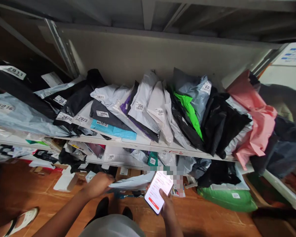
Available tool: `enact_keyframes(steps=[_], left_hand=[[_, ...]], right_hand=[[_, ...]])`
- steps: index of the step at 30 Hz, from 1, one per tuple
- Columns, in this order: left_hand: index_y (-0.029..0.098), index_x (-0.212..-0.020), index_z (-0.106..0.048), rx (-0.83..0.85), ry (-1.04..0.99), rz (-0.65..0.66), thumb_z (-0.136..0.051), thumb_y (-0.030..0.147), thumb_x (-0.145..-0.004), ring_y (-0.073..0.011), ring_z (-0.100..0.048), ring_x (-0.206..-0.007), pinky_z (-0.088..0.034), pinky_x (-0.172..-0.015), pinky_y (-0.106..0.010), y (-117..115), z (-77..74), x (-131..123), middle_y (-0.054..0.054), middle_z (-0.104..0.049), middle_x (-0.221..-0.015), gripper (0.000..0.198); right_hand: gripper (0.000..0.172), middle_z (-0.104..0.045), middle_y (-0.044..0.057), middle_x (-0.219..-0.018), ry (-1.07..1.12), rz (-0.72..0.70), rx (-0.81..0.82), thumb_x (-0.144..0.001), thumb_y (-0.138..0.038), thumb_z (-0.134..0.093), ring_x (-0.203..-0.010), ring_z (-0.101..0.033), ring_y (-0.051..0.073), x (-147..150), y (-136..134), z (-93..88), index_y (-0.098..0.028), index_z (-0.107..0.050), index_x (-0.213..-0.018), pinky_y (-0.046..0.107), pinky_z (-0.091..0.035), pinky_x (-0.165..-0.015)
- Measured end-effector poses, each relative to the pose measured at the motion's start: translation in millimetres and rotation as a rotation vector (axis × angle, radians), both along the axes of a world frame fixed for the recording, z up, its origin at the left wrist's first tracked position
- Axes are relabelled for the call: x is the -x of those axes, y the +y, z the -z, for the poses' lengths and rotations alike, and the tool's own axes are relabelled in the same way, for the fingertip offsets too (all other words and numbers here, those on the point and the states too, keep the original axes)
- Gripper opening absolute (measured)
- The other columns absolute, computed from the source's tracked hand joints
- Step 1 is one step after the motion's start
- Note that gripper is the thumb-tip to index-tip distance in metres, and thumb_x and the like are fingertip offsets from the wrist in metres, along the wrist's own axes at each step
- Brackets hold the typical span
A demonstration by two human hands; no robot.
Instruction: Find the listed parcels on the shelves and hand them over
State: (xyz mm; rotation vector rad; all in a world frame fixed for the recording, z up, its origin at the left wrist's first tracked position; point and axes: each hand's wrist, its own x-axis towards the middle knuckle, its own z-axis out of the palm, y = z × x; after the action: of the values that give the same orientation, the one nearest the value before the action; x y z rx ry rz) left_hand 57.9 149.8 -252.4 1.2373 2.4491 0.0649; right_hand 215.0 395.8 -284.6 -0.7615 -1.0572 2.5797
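Note:
My left hand [101, 184] is closed on the near end of a pale plastic mailer [132, 182], held low in front of the shelves. The mailer stretches toward my right hand, and its far end is hidden behind the phone and a blurred patch. A smartphone [158, 192] with a lit white screen and a red button is gripped in my right hand [167, 202], the thumb lying over the screen. Whether my right hand also touches the mailer, I cannot tell.
Many labelled parcels, such as a white bag [143, 95] and a pink bag [255, 121], lean on the metal shelf [128, 144]. More parcels fill the lower level. A green parcel [227, 199] lies low at the right. Another person's sandalled foot [23, 220] is at the left.

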Motion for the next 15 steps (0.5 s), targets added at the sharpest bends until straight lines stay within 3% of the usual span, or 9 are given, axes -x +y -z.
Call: enact_keyframes(steps=[5,7,9,12,15], left_hand=[[0.019,-0.108,-0.064,-0.126,0.025,-0.029,-0.054,0.035,-0.084,-0.0289,-0.057,-0.104,-0.044,-0.089,-0.04,17.0,8.1,6.3,-0.012,-0.061,-0.108,0.03],[0.024,-0.119,-0.059,-0.26,-0.012,-0.082,-0.053,0.043,-0.085,-0.0244,-0.052,-0.111,-0.04,-0.097,-0.036,24.4,9.9,17.4,-0.009,-0.057,-0.114,0.039],[0.022,-0.123,-0.056,-0.346,-0.049,-0.174,-0.049,0.039,-0.087,-0.0208,-0.052,-0.109,-0.039,-0.098,-0.032,36.2,11.8,33.0,-0.009,-0.056,-0.113,0.04],[0.012,-0.122,-0.056,-0.332,-0.032,-0.275,-0.049,0.025,-0.085,-0.0236,-0.053,-0.11,-0.039,-0.099,-0.035,69.6,18.7,58.6,-0.014,-0.055,-0.117,0.039],[0.012,-0.118,-0.057,-0.286,-0.042,-0.307,-0.051,0.018,-0.083,-0.0227,-0.057,-0.105,-0.042,-0.095,-0.035,121.1,36.5,76.8,-0.014,-0.058,-0.118,0.036]], right_hand=[[0.047,-0.076,0.01,-0.078,-0.121,0.122,-0.076,-0.047,-0.04,-0.087,-0.07,-0.07,0.031,-19.4,2.9,18.1,-0.019,-0.066,-0.084,0.048,-0.056,-0.069],[0.045,-0.076,0.009,-0.077,-0.175,0.181,-0.133,-0.045,-0.039,-0.088,-0.073,-0.07,0.031,-28.2,0.6,25.5,-0.019,-0.067,-0.08,0.045,-0.056,-0.069],[0.044,-0.075,0.007,-0.077,-0.217,0.242,-0.195,-0.044,-0.037,-0.088,-0.077,-0.069,0.03,-37.0,-2.5,31.8,-0.02,-0.067,-0.079,0.043,-0.056,-0.073],[0.046,-0.075,0.008,-0.082,-0.247,0.302,-0.283,-0.044,-0.037,-0.088,-0.084,-0.069,0.03,-50.4,-7.2,40.0,-0.02,-0.069,-0.081,0.041,-0.055,-0.079],[0.048,-0.075,0.012,-0.089,-0.266,0.337,-0.378,-0.05,-0.046,-0.083,-0.087,-0.068,0.031,-64.8,-12.9,50.9,-0.018,-0.069,-0.087,0.041,-0.055,-0.081]])
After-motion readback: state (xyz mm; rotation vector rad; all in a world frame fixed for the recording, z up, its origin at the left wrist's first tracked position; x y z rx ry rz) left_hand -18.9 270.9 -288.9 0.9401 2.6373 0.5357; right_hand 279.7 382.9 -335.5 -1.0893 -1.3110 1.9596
